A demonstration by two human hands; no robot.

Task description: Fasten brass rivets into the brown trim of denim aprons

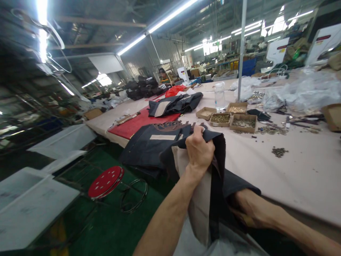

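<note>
Dark fabric with a beige inner side (204,202) hangs at the table's front edge. My left hand (199,149) is closed in a fist around its upper part. Lower right, my right hand (246,208) reaches under a dark flap of the same fabric, and its fingers are mostly hidden there. Beyond my left hand lies a pile of dark cloth pieces (144,145) with a beige patch, overhanging the table edge.
Small boxes of metal parts (243,122), a clear bottle (220,96) and loose hardware (279,152) stand on the table (287,177). A metal pole (242,53) rises behind. A red stool (106,182) and white bins (34,206) are at left.
</note>
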